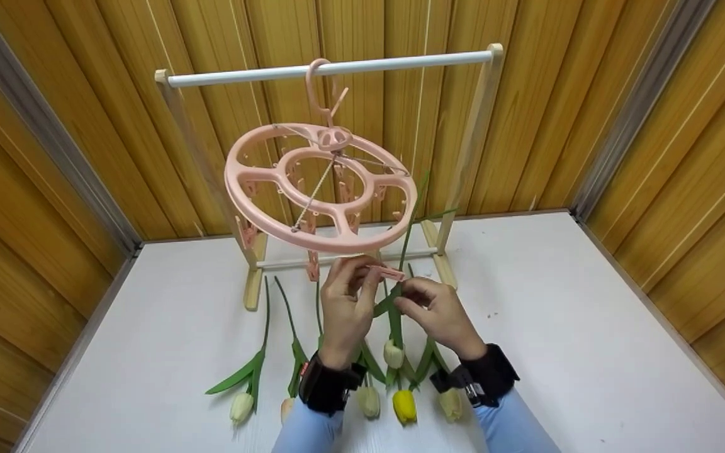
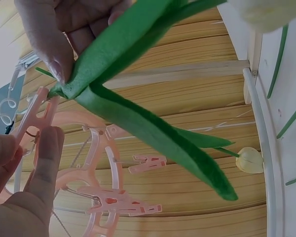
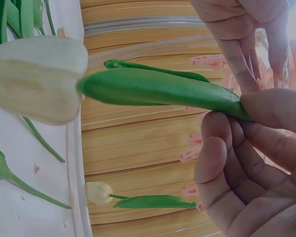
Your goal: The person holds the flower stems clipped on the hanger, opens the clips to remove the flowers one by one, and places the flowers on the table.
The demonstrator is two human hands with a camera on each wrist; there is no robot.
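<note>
My left hand (image 1: 351, 305) grips a pink clothespin (image 1: 391, 273) below the front rim of a round pink clip hanger (image 1: 312, 240). Between thumb and fingers, my right hand (image 1: 443, 313) pinches an artificial white tulip (image 3: 39, 81) where its green leaves (image 2: 133, 44) meet the stem. This tulip hangs bloom down, its thin stem rising past the hanger's right side. In the left wrist view the clothespin's jaws sit right at the stem, beside the right thumb. Another white tulip (image 3: 99, 192) hangs upside down from a hanger clip; in the head view it is hidden.
The hanger hooks over the white bar (image 1: 243, 74) of a wooden rack (image 1: 472, 151). Several tulips lie on the white table (image 1: 564, 314), among them a yellow one (image 1: 404, 406) and a white one (image 1: 241, 408). Wood-patterned panels (image 1: 652, 157) enclose three sides.
</note>
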